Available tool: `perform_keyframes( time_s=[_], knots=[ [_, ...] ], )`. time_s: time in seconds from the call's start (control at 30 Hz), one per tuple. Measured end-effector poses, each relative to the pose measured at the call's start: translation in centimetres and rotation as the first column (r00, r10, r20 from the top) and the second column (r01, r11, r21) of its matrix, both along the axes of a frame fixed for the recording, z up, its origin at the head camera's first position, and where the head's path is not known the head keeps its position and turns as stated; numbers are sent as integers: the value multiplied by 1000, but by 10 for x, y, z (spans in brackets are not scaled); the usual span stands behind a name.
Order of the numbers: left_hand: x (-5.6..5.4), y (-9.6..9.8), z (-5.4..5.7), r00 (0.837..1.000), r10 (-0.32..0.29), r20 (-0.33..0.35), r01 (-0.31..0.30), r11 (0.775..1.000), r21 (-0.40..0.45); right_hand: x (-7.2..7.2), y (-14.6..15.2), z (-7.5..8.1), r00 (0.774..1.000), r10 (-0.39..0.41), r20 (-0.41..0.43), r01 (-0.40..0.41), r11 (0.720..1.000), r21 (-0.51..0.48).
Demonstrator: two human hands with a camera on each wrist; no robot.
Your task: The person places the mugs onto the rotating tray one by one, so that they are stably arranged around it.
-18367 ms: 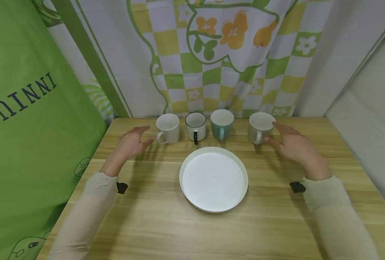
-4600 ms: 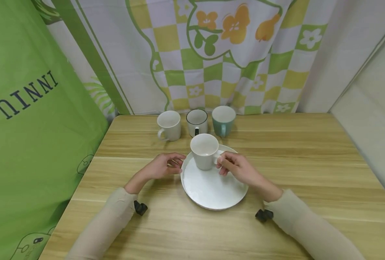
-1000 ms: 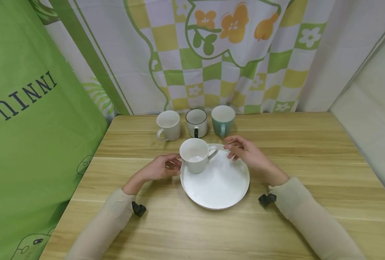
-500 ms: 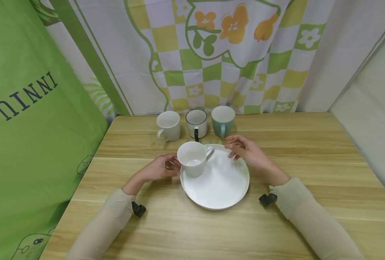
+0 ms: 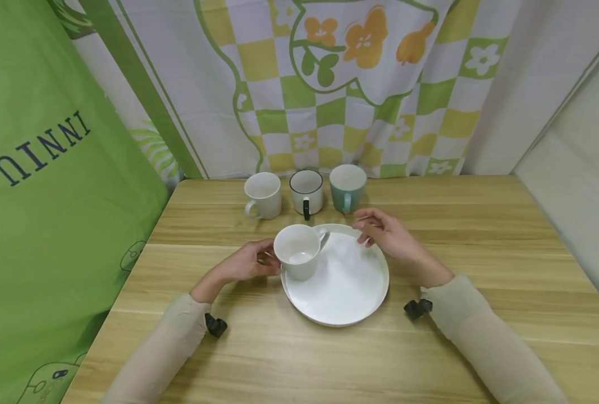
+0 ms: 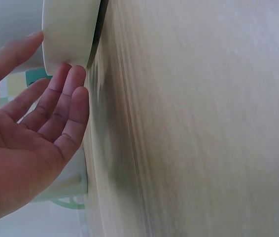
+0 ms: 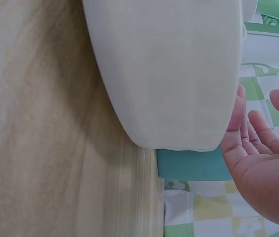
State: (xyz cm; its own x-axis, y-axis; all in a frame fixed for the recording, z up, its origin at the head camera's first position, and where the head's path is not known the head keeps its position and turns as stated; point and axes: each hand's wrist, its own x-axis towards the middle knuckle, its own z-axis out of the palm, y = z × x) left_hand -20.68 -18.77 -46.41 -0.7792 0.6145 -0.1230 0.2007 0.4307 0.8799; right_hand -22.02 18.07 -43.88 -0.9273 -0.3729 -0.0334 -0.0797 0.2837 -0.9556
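Observation:
A white mug (image 5: 301, 270) stands at the left side of the round white tray (image 5: 350, 286), its handle pointing to the far right. My left hand (image 5: 251, 261) is at the tray's left rim beside the mug, fingers loosely bent. In the left wrist view, the thumb and fingertips of that left hand (image 6: 36, 133) come right up to the tray wall (image 6: 70, 34). My right hand (image 5: 387, 235) hovers by the tray's far right rim, fingers relaxed and away from the mug handle. The right wrist view has this hand (image 7: 262, 163) beside the tray wall (image 7: 169, 74), palm bare.
Behind the tray, in a row along the table's back edge, stand a plain white mug (image 5: 264, 205), a white mug with black rim and handle (image 5: 311, 203) and a teal mug (image 5: 342, 193). A checked curtain (image 5: 329, 118) hangs behind the wooden table (image 5: 456, 224).
Earlier the mug stood at the back right; then my right hand held its handle over the tray. That hand has let go. Over the last second the mug has shifted slightly left and nearer.

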Motion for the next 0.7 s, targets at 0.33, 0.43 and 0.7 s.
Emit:
perform_keyframes(
  time_s=[0.33,0.43,0.7],
  knots=[
    [0,0,0,1000,0,1,0,1000,-3,-8,3,1,999,-23,40,24,1000,-14],
    [1,0,1,1000,0,9,0,1000,-3,-11,3,3,998,-29,49,29,1000,-8],
    [1,-1,-1,1000,-1,10,1,1000,-6,-24,0,3,993,-87,77,87,996,5]
  ],
)
